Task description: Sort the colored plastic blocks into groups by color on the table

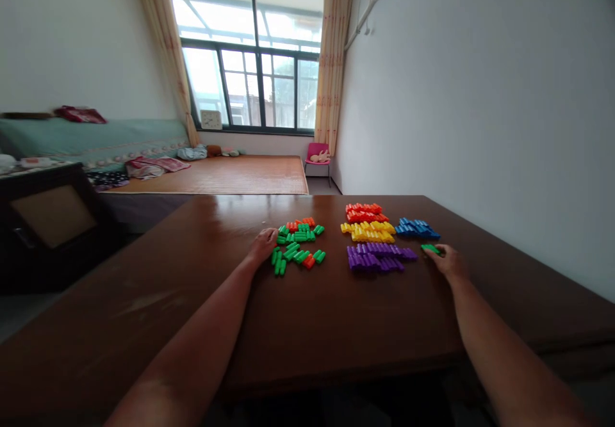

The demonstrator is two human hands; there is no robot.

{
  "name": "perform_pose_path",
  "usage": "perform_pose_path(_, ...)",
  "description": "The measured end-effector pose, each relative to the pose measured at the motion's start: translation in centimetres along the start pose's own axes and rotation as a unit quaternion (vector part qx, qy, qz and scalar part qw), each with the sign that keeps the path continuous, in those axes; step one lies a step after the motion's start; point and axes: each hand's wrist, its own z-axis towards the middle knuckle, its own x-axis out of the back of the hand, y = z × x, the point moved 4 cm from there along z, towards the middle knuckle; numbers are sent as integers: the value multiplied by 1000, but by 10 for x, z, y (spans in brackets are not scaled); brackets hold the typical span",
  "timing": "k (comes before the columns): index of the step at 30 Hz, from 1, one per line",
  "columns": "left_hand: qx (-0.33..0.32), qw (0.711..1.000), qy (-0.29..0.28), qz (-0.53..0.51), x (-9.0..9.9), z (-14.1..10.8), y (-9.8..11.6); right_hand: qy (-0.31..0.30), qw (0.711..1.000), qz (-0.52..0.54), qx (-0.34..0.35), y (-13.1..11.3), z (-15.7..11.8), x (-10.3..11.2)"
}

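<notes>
Small green pieces (300, 236) lie in a loose group left of the table's middle, mixed with a few orange-red ones (309, 261). My left hand (264, 244) rests at this group's left edge, its fingers curled; what they hold, if anything, is hidden. To the right are rows of orange-red pieces (366, 213), yellow pieces (372, 231), purple pieces (377, 257) and blue pieces (417, 228). My right hand (446, 261) has its fingers closed on green pieces (430, 248), right of the purple ones and below the blue ones.
The brown table (317, 324) is glossy. Behind it stand a bed (245, 174) with cloths on it and a pink chair (317, 152) holding a soft toy. A dark cabinet (48, 222) is at the left, a white wall at the right.
</notes>
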Motion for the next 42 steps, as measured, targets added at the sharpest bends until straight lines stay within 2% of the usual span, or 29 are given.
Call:
perform_pose_path(2, 9, 1000, -5, 7, 0, -2, 3, 64, 998, 8, 20, -7, 0, 6)
perform_pose_path(3, 16, 1000, -4, 10, 0, -3, 4, 103, 994, 18, 42, -18, -2, 11)
perform_pose_path(5, 30, 999, 1, 14, 0, -4, 5, 153, 980, 48, 115, -57, -13, 21)
perform_pose_path(6, 32, 999, 4, 16, 0, -4, 6, 152, 973, 66, 161, -86, -22, 24)
perform_pose_path(8, 32, 999, 6, 21, 0, -5, 7, 87, 954, 104, 268, -155, -50, 24)
perform_pose_path(10, 29, 999, 5, 24, 0, -6, 8, -17, 923, 146, 355, -229, -89, 19)
perform_pose_path(12, 21, 999, 0, 26, 0, -8, 10, -138, 865, 159, 455, -296, -136, 9)
perform_pose_path(13, 15, 1000, -3, 26, 0, -9, 10, -176, 841, 144, 491, -323, -159, 4)
perform_pose_path(15, 2, 1000, -6, 24, 1, -10, 12, -220, 818, 87, 524, -359, -192, -8)
perform_pose_path(16, -2, 1000, -8, 21, 1, -11, 12, -230, 817, 55, 526, -370, -202, -14)
perform_pose_path(18, -6, 1000, -9, 17, 1, -12, 12, -243, 821, 11, 517, -381, -210, -26)
perform_pose_path(20, -6, 1000, -11, 15, 1, -12, 12, -255, 831, 24, 494, -384, -204, -35)
perform_pose_path(24, 2, 1000, -13, 12, 1, -10, 13, -281, 857, 200, 383, -374, -175, -41)
perform_pose_path(28, 1, 1000, -15, 13, 1, -9, 12, -308, 837, 374, 255, -347, -141, -35)
perform_pose_path(30, -2, 1000, -16, 14, 1, -8, 10, -286, 837, 420, 203, -322, -116, -27)
perform_pose_path(32, -8, 1000, -21, 14, 0, -6, 7, -224, 854, 446, 146, -284, -82, -14)
perform_pose_path(34, -14, 1000, -20, 15, -1, -3, 4, -126, 886, 439, 83, -232, -47, 3)
perform_pose_path(36, -14, 1000, -19, 19, -2, -1, 1, -11, 922, 386, 17, -170, -17, 21)
perform_pose_path(38, -9, 999, -23, 22, -2, 1, -1, 86, 950, 294, -58, -106, 1, 36)
perform_pose_path(40, -5, 999, -27, 22, -1, 2, -2, 125, 964, 194, -129, -52, 8, 43)
perform_pose_path(42, -6, 999, -29, 19, 0, 2, -1, 126, 969, 131, -171, -15, 8, 44)
